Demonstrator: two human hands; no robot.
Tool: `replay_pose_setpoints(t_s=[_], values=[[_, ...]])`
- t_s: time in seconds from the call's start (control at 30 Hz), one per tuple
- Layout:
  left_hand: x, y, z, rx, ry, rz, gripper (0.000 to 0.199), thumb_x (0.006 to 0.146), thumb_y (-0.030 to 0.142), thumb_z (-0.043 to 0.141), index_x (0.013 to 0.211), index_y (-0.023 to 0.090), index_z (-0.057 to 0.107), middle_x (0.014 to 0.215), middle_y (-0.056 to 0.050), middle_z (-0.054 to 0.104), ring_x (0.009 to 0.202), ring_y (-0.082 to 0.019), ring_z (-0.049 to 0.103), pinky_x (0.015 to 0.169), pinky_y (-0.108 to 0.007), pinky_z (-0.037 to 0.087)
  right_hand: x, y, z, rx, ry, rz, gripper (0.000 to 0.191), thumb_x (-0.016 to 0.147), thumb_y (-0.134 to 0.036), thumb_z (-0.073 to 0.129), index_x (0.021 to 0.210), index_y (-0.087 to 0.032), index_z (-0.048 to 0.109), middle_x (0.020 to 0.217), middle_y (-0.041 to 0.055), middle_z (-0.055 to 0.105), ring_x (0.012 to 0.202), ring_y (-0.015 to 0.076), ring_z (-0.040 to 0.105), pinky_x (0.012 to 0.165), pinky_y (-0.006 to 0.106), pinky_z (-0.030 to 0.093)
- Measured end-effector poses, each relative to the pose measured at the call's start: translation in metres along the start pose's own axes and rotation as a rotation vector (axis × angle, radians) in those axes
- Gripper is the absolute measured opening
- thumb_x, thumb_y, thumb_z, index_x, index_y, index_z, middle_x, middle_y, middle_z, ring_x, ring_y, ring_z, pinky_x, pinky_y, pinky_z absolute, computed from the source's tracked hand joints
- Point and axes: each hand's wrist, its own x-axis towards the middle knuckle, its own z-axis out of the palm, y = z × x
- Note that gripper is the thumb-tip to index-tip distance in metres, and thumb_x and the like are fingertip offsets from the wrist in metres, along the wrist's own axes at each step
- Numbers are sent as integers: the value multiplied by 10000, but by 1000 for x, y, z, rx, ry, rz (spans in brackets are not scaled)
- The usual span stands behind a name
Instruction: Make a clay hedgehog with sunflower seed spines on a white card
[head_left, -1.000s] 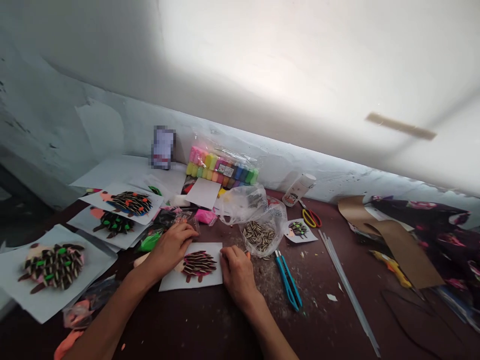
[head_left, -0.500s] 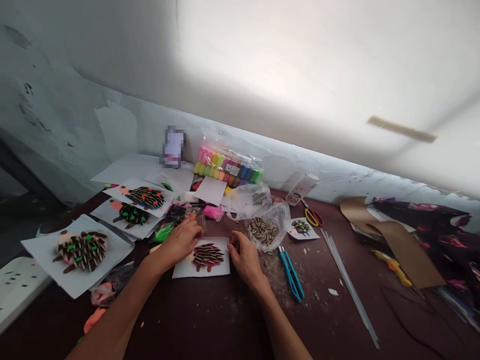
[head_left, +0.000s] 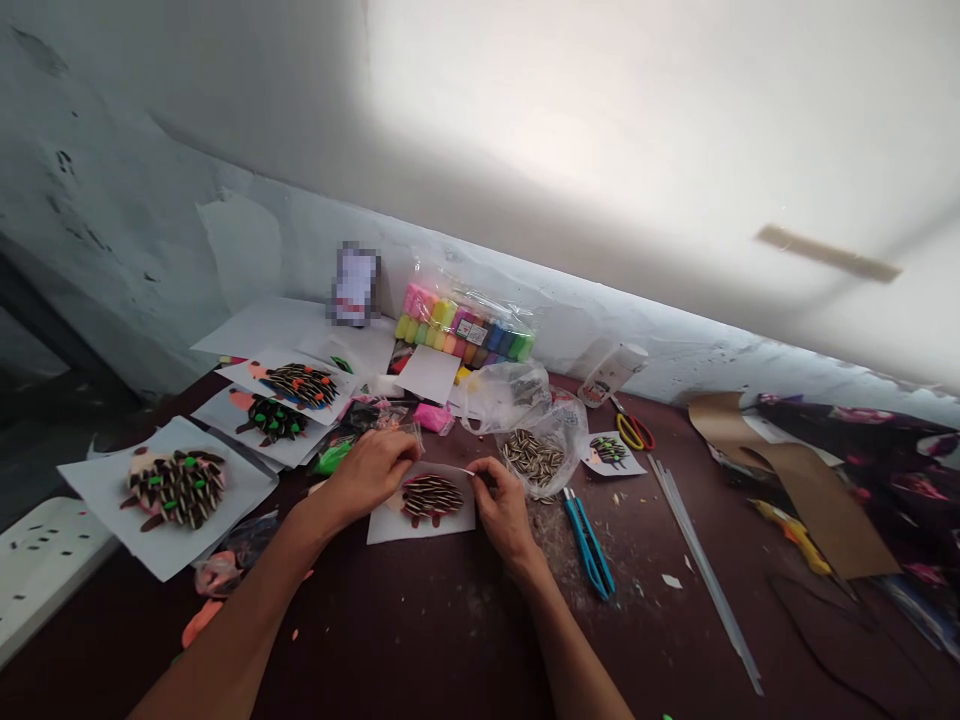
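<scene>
A white card (head_left: 386, 525) lies on the dark tabletop between my hands. It bears a hedgehog picture (head_left: 431, 498) with striped sunflower seeds as spines on pink clay and brown feet. My right hand (head_left: 504, 510) pinches the card's upper right corner between thumb and finger. At the upper left edge, my left hand (head_left: 377, 468) is closed with its fingers curled down; whatever is in the fingertips is hidden. A clear plastic bag of sunflower seeds (head_left: 532, 458) sits just beyond my right hand. Beside my right wrist is a blue cutter (head_left: 589, 548).
Several finished hedgehog cards (head_left: 259, 490) are on the left near a white power strip (head_left: 49, 565). Coloured clay packs (head_left: 465, 330) stand by the wall. To the right are scissors (head_left: 636, 430), clear glue sticks (head_left: 705, 570), a small hedgehog card (head_left: 611, 455) and a yellow glue gun (head_left: 795, 535).
The card has shifted slightly right, and my right hand has come to pinch its corner. My left hand stays at the upper left. The view has shifted a little.
</scene>
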Motion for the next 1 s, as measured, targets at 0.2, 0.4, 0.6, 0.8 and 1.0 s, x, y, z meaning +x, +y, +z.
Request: replay_pose_setpoints(t_s=[0.2,0.4,0.6,0.8,1.0], values=[[0,2,-2,-69,33,-1,211,834,145,473,894,199,668,926,-38,722,891,-207,641,870,-348,445,-3,0,3,45,3,7,145,858,-236,459,844,-190,596,780,14,645,716,149,580,658,239,430],[2,2,0,-127,51,-14,229,840,139,471,903,191,684,927,-42,723,891,-198,644,852,-321,460,-4,6,5,39,10,8,144,867,-255,468,858,-188,595,791,16,647,721,150,582,670,244,435],[4,-1,4,-130,47,-33,231,837,118,484,916,188,690,951,-41,728,909,-194,652,864,-314,471,-3,7,6,36,8,28,157,871,-246,470,902,-191,614,816,22,671,745,160,611,691,251,464],[6,-7,12,-58,60,8,260,830,87,465,930,174,688,972,-64,716,934,-212,644,904,-361,483,-2,14,9,-14,19,32,251,851,-204,480,1042,-189,642,941,54,710,851,182,654,788,290,499],[7,-12,17,-50,95,71,298,803,45,457,934,176,691,1011,-68,702,986,-208,633,982,-372,475,-1,25,9,-103,37,-9,336,835,-166,486,1133,-181,640,1067,95,697,974,211,644,892,350,499]])
